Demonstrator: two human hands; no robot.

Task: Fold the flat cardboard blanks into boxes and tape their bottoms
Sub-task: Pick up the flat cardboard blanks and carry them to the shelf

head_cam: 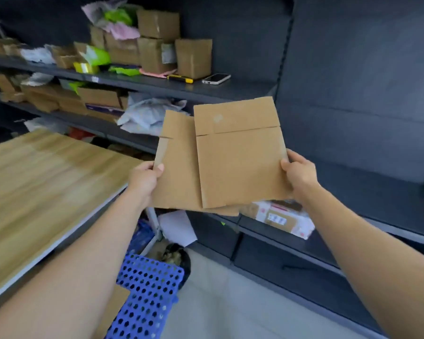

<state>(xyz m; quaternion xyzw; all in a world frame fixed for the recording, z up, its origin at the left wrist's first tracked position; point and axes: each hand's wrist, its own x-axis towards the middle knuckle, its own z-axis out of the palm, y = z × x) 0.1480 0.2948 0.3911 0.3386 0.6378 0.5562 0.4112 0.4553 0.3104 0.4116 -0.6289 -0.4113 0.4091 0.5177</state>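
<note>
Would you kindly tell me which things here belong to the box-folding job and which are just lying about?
Job in hand: flat cardboard blanks, gripped by left hand and right hand.
Lying about: phone, small boxes and crumpled bags on the shelves, labelled parcel, blue perforated crate.

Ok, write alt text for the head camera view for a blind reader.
A left hand and right hand grip opposite edges of flat cardboard blanks held in front of dark shelves stacked with small boxes; a wooden table stands left.
</note>
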